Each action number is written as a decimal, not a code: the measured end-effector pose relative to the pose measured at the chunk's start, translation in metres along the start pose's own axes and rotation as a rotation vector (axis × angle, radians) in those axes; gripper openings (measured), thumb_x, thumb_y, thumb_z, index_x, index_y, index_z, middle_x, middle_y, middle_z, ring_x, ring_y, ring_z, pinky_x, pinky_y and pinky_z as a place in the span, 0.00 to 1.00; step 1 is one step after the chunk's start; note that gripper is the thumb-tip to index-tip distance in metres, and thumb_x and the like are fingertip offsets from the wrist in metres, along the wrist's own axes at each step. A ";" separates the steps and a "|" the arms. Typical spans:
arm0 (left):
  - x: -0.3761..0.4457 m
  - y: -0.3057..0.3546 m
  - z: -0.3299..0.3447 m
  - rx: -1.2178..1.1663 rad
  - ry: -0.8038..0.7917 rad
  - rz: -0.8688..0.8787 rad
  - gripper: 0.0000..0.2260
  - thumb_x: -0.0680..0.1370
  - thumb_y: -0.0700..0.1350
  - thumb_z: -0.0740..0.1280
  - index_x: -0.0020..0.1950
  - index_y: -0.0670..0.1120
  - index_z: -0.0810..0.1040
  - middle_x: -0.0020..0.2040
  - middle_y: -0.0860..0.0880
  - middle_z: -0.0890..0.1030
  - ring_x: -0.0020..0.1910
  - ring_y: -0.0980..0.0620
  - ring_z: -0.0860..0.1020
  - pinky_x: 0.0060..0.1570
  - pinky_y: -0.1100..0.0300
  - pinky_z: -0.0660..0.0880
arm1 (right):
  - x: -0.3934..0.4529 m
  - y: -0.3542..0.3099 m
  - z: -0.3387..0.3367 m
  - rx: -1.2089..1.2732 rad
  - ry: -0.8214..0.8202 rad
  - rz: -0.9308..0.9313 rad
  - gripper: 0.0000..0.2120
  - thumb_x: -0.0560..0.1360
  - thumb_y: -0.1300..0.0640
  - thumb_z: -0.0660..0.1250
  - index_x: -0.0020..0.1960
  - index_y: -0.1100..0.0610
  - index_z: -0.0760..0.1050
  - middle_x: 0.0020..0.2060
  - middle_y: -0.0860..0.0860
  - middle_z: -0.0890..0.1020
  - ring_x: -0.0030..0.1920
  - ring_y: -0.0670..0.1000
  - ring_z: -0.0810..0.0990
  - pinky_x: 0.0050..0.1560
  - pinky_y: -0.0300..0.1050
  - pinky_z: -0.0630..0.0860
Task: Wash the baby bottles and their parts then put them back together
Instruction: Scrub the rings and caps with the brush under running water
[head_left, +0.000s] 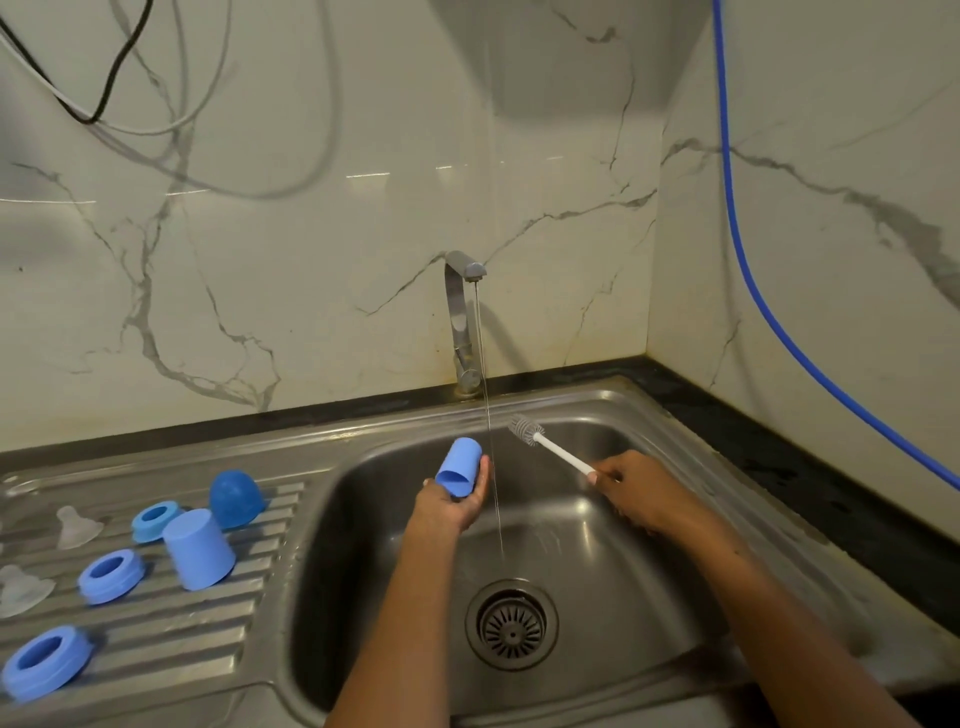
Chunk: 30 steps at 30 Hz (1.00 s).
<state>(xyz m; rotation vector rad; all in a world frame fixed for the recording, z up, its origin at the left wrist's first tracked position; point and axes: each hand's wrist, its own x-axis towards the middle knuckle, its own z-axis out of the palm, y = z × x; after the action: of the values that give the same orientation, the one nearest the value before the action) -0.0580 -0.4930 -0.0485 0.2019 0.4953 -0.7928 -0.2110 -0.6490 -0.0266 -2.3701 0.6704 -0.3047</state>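
The blue bottle body (458, 468) lay tilted in the left hand (457, 499), fingers curled under it, its open mouth facing down toward the person, just left of the thin water stream (488, 426) over the sink basin (649, 571). The right hand (631, 486) pinched the white handle of the bottle brush (550, 448), bristle head raised and clear of the bottle. A good scrub probably called for turning the mouth toward the brush, pushing the bristles to the bottom and twisting, then rinsing under the stream. Another bottle body (197, 550), three collars, a cap and teats waited on the drainboard (171, 639).
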 end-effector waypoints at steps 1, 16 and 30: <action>0.000 -0.002 -0.001 -0.011 0.013 -0.014 0.23 0.83 0.50 0.57 0.72 0.37 0.61 0.68 0.35 0.68 0.65 0.40 0.72 0.61 0.51 0.74 | 0.001 0.000 0.000 -0.011 0.001 0.002 0.13 0.81 0.52 0.61 0.58 0.56 0.80 0.33 0.50 0.77 0.34 0.48 0.75 0.39 0.44 0.72; 0.027 -0.019 0.016 -0.046 0.034 -0.047 0.20 0.82 0.46 0.59 0.72 0.38 0.65 0.66 0.37 0.71 0.62 0.41 0.75 0.62 0.51 0.74 | 0.007 0.003 -0.006 -0.111 -0.041 0.032 0.13 0.80 0.50 0.61 0.50 0.56 0.81 0.34 0.51 0.77 0.39 0.52 0.77 0.45 0.45 0.75; 0.031 -0.010 0.017 0.130 0.004 -0.002 0.20 0.78 0.42 0.67 0.69 0.38 0.69 0.63 0.40 0.76 0.60 0.44 0.77 0.64 0.54 0.73 | 0.007 0.005 -0.006 -0.144 -0.086 0.043 0.14 0.80 0.49 0.61 0.47 0.56 0.80 0.30 0.49 0.75 0.30 0.47 0.73 0.37 0.43 0.73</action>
<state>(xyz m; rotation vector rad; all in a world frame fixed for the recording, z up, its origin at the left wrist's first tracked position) -0.0405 -0.5253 -0.0491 0.3240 0.4484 -0.8277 -0.2096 -0.6590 -0.0245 -2.4861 0.7227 -0.1387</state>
